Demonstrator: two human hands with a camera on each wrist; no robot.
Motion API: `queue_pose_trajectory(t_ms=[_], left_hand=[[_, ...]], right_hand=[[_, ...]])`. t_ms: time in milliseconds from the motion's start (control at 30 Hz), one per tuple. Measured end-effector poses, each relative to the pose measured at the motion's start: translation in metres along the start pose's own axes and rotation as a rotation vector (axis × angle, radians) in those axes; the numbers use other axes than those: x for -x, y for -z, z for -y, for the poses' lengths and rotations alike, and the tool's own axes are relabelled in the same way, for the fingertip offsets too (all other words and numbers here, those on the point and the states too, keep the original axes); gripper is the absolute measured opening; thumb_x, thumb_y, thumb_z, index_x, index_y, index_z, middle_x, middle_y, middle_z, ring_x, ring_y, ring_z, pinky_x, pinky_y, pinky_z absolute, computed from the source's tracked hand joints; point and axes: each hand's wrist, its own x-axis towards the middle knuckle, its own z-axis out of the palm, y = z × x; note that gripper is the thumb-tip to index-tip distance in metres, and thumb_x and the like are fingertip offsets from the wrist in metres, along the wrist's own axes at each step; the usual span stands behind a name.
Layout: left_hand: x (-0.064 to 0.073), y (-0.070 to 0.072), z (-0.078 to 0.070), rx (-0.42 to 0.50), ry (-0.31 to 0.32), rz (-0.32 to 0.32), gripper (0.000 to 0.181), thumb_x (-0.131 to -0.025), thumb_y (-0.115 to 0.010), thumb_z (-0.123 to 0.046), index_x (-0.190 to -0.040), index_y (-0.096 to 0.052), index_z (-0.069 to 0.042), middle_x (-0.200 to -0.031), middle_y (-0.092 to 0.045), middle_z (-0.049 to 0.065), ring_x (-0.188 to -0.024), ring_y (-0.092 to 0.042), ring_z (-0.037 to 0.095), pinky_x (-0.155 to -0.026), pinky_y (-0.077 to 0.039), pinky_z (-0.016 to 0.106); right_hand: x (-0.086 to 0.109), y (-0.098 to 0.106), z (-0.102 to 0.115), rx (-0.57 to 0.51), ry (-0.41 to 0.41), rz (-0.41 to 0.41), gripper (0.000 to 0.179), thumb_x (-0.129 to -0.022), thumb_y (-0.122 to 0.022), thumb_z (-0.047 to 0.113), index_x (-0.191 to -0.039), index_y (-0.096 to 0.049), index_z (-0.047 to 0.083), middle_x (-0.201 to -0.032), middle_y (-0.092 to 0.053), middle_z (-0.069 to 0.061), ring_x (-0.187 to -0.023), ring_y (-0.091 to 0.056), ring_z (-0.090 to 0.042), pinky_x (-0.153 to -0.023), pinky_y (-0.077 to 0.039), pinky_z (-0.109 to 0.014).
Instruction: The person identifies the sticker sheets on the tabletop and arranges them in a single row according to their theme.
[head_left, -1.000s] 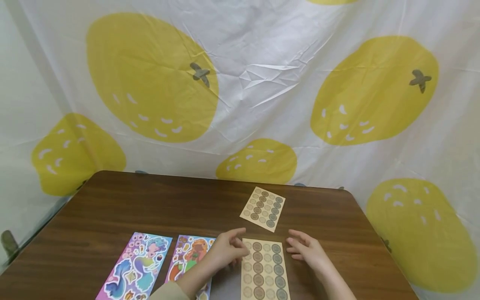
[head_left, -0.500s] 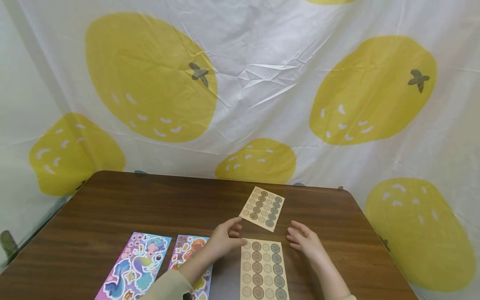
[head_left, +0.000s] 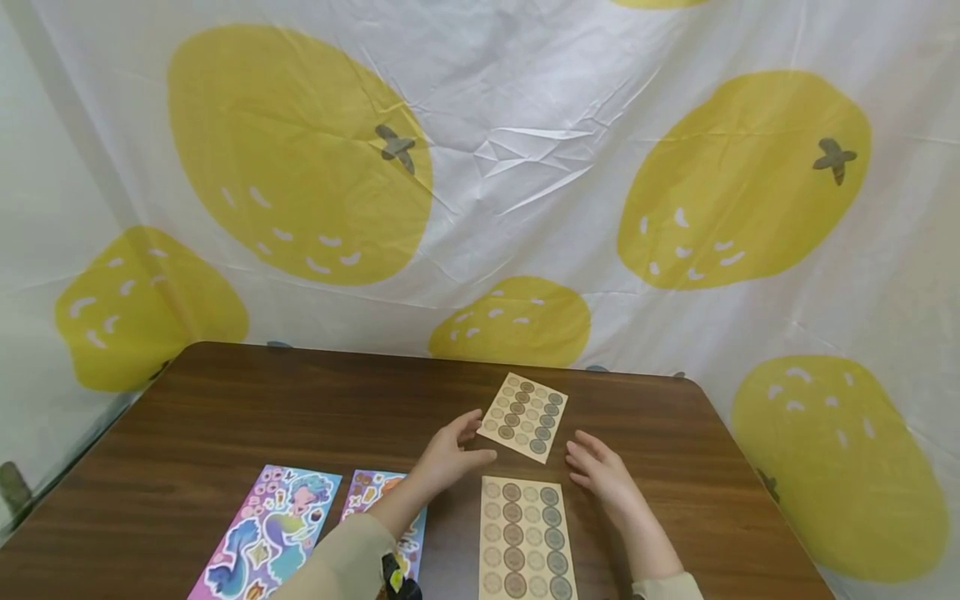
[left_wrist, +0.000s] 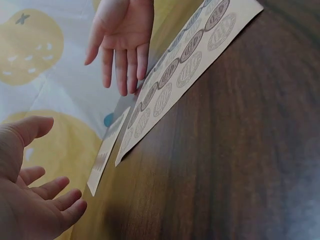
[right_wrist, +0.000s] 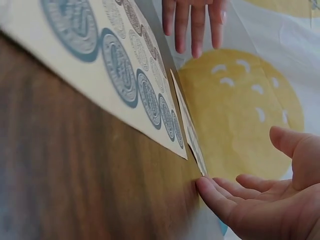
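Observation:
My left hand [head_left: 450, 454] reaches to the left corner of the far sheet [head_left: 522, 417], a cream sticker sheet with rows of round seals that lies at an angle on the table. Across from it, my right hand [head_left: 603, 475] is beside that sheet's right side, fingers extended. Between my forearms lies a second cream sheet [head_left: 528, 533] with the same round stickers, squared to me. Both palms face inward; in the left wrist view the fingers of the left hand [left_wrist: 37, 195] are spread and hold nothing. The right hand [right_wrist: 265, 202] is likewise bare in the right wrist view.
A mermaid sticker sheet [head_left: 270, 533] lies on the left of the brown wooden table [head_left: 337, 400]. Beside it, my left sleeve [head_left: 348, 550] and forearm partly cover another mermaid sheet [head_left: 367, 492]. Behind the table hangs a white curtain [head_left: 517, 225] with yellow fruit.
Both hands have moved forward, from the sides of the near cream sheet to the sides of the far one. The left fingers have straightened. All sheets stay where they were.

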Motion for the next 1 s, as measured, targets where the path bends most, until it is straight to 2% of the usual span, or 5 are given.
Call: queue_pose_trajectory(t_ms=[200, 700, 1000], left_hand=[[-0.005, -0.001, -0.001, 0.007, 0.032, -0.031, 0.071, -0.082, -0.073, -0.011, -0.142, -0.037, 0.006, -0.133, -0.048, 0.029, -0.123, -0.045, 0.044, -0.101, -0.037, 0.054], [-0.022, -0.007, 0.003, 0.031, 0.077, -0.057, 0.074, -0.084, -0.071, -0.012, -0.145, -0.032, 0.004, -0.137, -0.044, 0.029, -0.124, -0.042, 0.046, -0.101, -0.036, 0.055], [-0.035, -0.013, 0.008, 0.038, 0.063, -0.088, 0.076, -0.082, -0.072, -0.011, -0.144, -0.032, 0.006, -0.134, -0.046, 0.031, -0.122, -0.044, 0.047, -0.101, -0.036, 0.054]], right_hand=[[-0.006, -0.001, 0.001, -0.019, -0.015, -0.001, 0.061, -0.100, -0.050, 0.020, -0.146, -0.023, -0.010, -0.148, -0.025, -0.032, -0.129, -0.037, -0.046, -0.100, -0.040, -0.048], [-0.016, -0.006, -0.001, -0.107, 0.001, 0.003, 0.063, -0.100, -0.050, 0.017, -0.147, -0.018, -0.010, -0.148, -0.020, -0.034, -0.132, -0.030, -0.047, -0.103, -0.036, -0.050], [-0.026, -0.010, -0.003, -0.130, 0.000, -0.009, 0.062, -0.100, -0.049, 0.015, -0.148, -0.016, -0.007, -0.147, -0.024, -0.032, -0.134, -0.030, -0.043, -0.104, -0.035, -0.050]])
